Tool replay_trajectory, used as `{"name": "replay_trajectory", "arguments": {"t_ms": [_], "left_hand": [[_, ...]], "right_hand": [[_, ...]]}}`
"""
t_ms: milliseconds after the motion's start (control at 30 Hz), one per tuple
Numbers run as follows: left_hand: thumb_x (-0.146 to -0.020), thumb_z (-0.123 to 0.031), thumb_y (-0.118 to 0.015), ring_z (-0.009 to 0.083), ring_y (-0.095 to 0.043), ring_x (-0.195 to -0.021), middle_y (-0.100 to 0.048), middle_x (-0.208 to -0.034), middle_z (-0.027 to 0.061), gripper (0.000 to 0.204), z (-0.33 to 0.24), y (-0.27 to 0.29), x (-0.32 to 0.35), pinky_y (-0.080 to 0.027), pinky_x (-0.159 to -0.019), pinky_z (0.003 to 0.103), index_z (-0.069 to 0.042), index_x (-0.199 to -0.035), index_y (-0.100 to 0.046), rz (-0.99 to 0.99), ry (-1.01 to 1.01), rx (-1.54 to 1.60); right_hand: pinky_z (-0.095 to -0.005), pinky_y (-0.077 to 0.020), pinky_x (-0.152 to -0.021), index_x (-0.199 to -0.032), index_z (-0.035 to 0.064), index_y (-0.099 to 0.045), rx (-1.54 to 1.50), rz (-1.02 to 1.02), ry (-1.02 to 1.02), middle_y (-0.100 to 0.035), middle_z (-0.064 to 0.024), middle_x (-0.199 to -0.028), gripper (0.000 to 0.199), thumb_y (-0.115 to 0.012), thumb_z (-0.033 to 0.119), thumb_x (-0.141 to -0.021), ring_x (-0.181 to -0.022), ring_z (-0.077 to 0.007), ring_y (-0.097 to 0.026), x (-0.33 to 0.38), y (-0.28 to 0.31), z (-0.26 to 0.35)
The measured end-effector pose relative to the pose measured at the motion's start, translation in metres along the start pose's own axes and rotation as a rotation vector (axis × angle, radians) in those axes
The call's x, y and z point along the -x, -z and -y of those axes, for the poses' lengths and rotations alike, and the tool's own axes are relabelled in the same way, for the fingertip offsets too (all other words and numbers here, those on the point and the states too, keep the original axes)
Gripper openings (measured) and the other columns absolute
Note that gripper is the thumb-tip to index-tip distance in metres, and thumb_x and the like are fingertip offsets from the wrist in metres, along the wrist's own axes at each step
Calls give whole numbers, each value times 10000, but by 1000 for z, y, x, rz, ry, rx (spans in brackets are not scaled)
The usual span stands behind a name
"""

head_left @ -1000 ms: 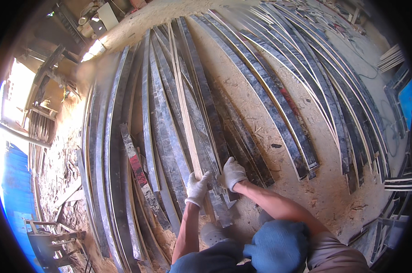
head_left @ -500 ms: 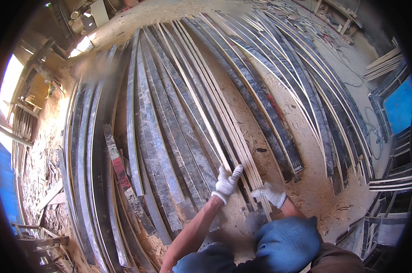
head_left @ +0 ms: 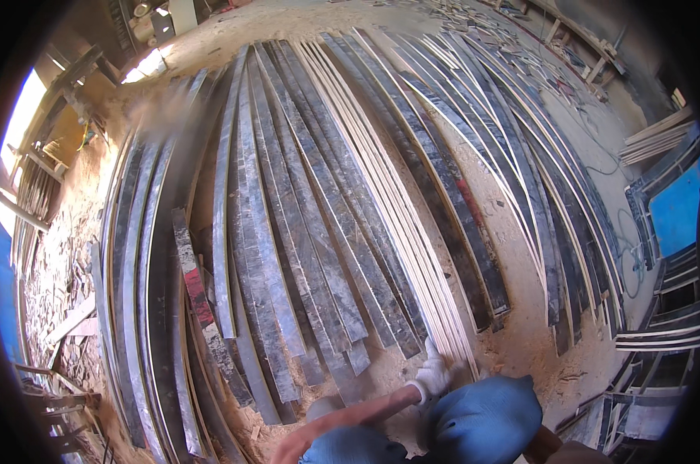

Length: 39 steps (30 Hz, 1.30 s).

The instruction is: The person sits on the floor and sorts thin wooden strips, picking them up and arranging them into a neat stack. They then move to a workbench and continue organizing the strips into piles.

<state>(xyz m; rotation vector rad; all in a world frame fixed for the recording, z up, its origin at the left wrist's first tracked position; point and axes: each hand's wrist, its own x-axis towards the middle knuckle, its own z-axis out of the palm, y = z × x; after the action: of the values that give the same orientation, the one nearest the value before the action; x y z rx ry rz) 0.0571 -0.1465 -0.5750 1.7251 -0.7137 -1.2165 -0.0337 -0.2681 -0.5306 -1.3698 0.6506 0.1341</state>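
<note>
A tight row of long plywood strips [head_left: 400, 224], pale edges upward, runs from near my knees to the far side of the floor. My left hand [head_left: 433, 377], in a white knitted glove, is at the near end of this row, against its left side. One of its digits points up along the outermost strip while the others close in at the strip ends. My right forearm shows beside my right knee, but the knee hides nearly all of my right hand and its fingers cannot be made out. Dark-faced strips [head_left: 350, 255] lie flat just left of the row.
More dark strips [head_left: 137, 286] cover the floor at left, one with a red patch [head_left: 198, 298]. Others [head_left: 512, 170] fan out at right. Sawdust [head_left: 512, 348] lies between them. Wood scraps [head_left: 60, 309] are heaped at far left; blue-panelled frames [head_left: 679, 201] stand at right.
The pale-edged strips, previously split by a gap and a dark strip, now stand close together. My left hand moved right and nearer to me; my right hand went behind the knee.
</note>
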Motion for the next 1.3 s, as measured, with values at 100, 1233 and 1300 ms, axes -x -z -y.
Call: {"name": "replay_trajectory", "arguments": {"t_ms": [100, 1233, 1300], "left_hand": [[-941, -614, -693, 439, -622, -1294, -620, -1332, 378, 1330, 28, -8, -12, -479, -1095, 430, 121, -1544, 236, 21, 49, -15], [-975, -559, -660, 386, -665, -1207, -564, -1443, 286, 798, -51, 229, 28, -578, -948, 487, -36, -1542, -453, 164, 124, -750], [-986, -553, -645, 388, -660, -1203, -571, -1417, 286, 804, -55, 218, 6, -582, -943, 483, -18, -1548, -433, 96, 120, -750]], "right_hand": [[-379, -507, -1061, -1480, 35, -489, 22, -27, 0, -625, -83, -1371, 871, -944, 273, -777, -1240, -212, -606, -1, 2, -3], [-460, -547, -960, -1153, -112, -677, 796, -313, -224, -722, -312, -1161, 894, -810, 692, -784, -1114, -409, -704, -52, 76, -83], [-459, -536, -993, -1186, -131, -647, 711, -153, -309, -694, -339, -1216, 943, -790, 713, -791, -1169, -433, -680, -62, 78, -74]]}}
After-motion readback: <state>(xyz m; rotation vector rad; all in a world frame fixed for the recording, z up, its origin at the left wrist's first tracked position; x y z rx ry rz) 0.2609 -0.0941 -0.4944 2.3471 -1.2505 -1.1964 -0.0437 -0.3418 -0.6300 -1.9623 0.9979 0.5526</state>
